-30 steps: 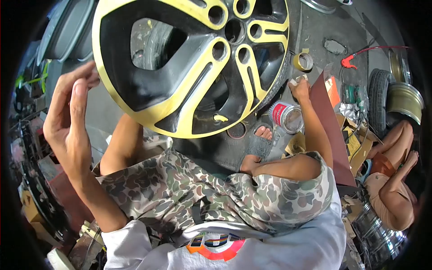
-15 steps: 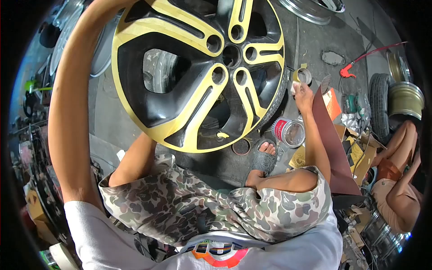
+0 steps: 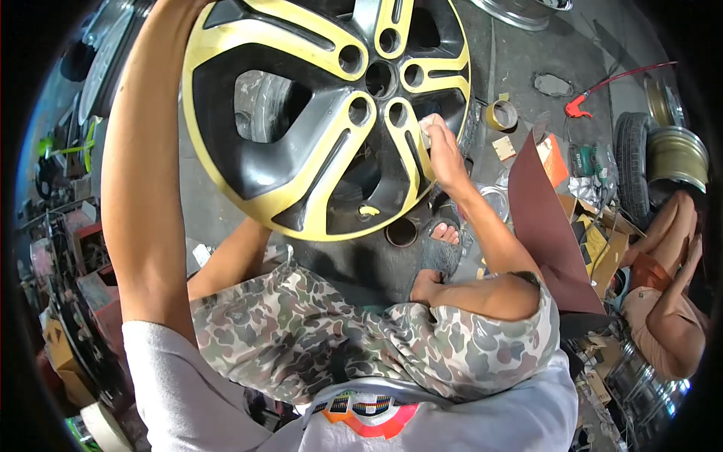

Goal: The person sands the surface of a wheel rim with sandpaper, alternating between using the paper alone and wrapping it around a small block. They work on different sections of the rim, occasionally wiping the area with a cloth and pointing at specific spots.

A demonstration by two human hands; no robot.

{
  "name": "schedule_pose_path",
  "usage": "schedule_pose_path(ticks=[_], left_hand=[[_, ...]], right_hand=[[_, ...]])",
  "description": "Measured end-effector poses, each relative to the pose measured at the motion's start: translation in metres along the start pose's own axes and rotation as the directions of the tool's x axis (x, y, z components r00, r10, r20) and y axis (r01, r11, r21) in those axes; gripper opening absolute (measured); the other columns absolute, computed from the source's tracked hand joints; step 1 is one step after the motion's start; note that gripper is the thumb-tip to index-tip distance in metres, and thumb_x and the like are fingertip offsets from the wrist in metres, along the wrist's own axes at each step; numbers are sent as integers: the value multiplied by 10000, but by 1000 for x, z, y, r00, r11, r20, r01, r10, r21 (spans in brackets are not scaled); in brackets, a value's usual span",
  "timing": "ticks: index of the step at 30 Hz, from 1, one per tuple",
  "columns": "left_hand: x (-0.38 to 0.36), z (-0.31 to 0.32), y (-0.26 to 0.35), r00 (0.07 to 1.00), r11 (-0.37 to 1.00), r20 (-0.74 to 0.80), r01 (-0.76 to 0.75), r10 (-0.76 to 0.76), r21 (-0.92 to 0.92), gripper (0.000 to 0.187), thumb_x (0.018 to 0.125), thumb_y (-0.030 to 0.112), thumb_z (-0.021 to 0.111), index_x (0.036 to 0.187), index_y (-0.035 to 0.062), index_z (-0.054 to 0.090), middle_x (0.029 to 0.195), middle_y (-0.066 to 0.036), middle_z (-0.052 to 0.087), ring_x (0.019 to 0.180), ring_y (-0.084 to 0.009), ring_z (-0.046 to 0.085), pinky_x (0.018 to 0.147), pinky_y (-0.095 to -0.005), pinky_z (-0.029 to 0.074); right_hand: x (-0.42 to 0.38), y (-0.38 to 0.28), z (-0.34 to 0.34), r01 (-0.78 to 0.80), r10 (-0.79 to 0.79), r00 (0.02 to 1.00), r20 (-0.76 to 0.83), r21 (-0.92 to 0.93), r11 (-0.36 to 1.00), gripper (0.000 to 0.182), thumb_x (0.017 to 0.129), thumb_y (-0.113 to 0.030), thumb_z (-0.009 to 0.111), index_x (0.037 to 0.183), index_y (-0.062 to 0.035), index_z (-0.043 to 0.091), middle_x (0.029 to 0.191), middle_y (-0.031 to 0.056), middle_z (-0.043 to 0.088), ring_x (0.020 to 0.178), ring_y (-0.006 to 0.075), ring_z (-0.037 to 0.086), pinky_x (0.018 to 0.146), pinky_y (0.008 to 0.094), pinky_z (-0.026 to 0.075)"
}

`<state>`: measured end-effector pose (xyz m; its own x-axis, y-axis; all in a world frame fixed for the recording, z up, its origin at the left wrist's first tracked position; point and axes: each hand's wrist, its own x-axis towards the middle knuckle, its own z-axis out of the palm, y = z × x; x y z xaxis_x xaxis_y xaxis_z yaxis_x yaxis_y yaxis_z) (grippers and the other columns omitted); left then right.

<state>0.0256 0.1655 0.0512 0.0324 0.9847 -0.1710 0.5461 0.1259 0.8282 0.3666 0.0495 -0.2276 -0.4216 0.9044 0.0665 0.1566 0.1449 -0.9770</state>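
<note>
A large wheel rim (image 3: 267, 197) with black recesses and yellow-covered spoke faces stands tilted before me. My left hand (image 3: 185, 6) is at its upper left edge, cut off by the top of the picture, with its fingers hidden. My right hand (image 3: 444, 154) is closed on a small pale pad (image 3: 428, 124), held against the lower right spoke beside the outer edge. A loose yellow scrap (image 3: 368, 211) lies on the lower part of the rim.
On the floor at right are a tape roll (image 3: 501, 115), a small card (image 3: 503, 148), a red air gun (image 3: 578, 107) and a brown sheet (image 3: 544, 226). Another person (image 3: 666, 309) sits at far right near a tyre (image 3: 632, 162). My sandalled foot (image 3: 442, 252) is below the rim.
My right hand has moved left from beside the tape roll to the rim, bringing the pale pad. The rim has shifted slightly up and left in view.
</note>
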Motion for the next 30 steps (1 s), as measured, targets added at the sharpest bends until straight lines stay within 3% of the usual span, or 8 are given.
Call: schedule_pose_path(ticks=[4, 7, 10, 16, 21, 25, 29, 30], left_hand=[[-24, 18, 28, 999, 999, -40, 30, -28, 39, 367, 971, 93, 687, 1325, -2, 664, 1220, -104, 720, 1067, -179, 667, 965, -317, 536], [-51, 34, 52, 997, 995, 73, -28, 35, -97, 371, 978, 100, 686, 1327, -19, 640, 1175, -95, 720, 1043, -156, 663, 950, -294, 542], [-83, 65, 76, 979, 978, 109, -156, 171, -139, 362, 985, 114, 681, 1312, -36, 636, 1156, -87, 718, 1008, -146, 665, 907, -282, 549], [-107, 83, 100, 976, 977, 33, -214, 214, -21, 373, 985, 136, 688, 1310, -43, 648, 1135, -79, 722, 999, -124, 643, 886, -272, 537], [-88, 71, 84, 986, 980, 55, -150, 158, -130, 394, 979, 106, 697, 1341, -37, 636, 1169, -84, 716, 1011, -136, 653, 927, -281, 541], [-93, 74, 89, 988, 980, 54, -133, 142, -150, 413, 984, 122, 702, 1353, -47, 626, 1169, -89, 719, 1012, -145, 663, 916, -279, 556], [-93, 75, 89, 988, 982, 20, -149, 152, -113, 389, 977, 127, 710, 1323, -40, 646, 1160, -94, 727, 1013, -154, 670, 915, -282, 567], [-93, 75, 88, 985, 979, 37, -165, 170, -122, 385, 976, 127, 712, 1317, -39, 650, 1159, -96, 728, 1013, -156, 671, 915, -284, 569]], right_hand=[[-7, -12, 11, -20, -5, 987, -162, -151, 988, 294, 1040, -195, 370, 973, 40, 534, 991, 226, 567, 933, 400, 556, 866, 410, 441], [-45, -16, 5, -8, -10, 998, -69, -249, 969, 227, 1057, -156, 331, 1012, 22, 465, 1027, 179, 525, 1006, 343, 513, 958, 384, 397], [-68, -37, 4, -233, 245, 957, -155, 92, 968, 258, 1034, -170, 349, 953, 27, 496, 916, 177, 514, 852, 332, 495, 835, 385, 413], [-69, -20, 3, -151, 179, 971, -155, 179, 972, 311, 1034, -203, 350, 980, 48, 525, 964, 215, 585, 894, 386, 545, 868, 423, 433], [-79, -28, -34, 156, -201, 958, -205, -214, 964, 158, 944, -108, 564, 984, 38, 611, 1056, 198, 615, 962, 350, 619, 882, 401, 486], [-142, -18, -84, -71, -168, 829, -534, -397, 915, 189, 955, -105, 552, 1024, 39, 652, 1146, 171, 634, 1025, 336, 620, 951, 417, 479], [-199, 62, -100, -315, 35, 747, -664, -307, 898, 243, 979, -159, 526, 1076, 31, 641, 1240, 174, 606, 1131, 334, 589, 991, 453, 479], [-202, 80, -101, -393, 368, 633, -680, 127, 911, 273, 996, -202, 507, 1104, 16, 629, 1258, 162, 579, 1159, 323, 575, 983, 478, 496]])
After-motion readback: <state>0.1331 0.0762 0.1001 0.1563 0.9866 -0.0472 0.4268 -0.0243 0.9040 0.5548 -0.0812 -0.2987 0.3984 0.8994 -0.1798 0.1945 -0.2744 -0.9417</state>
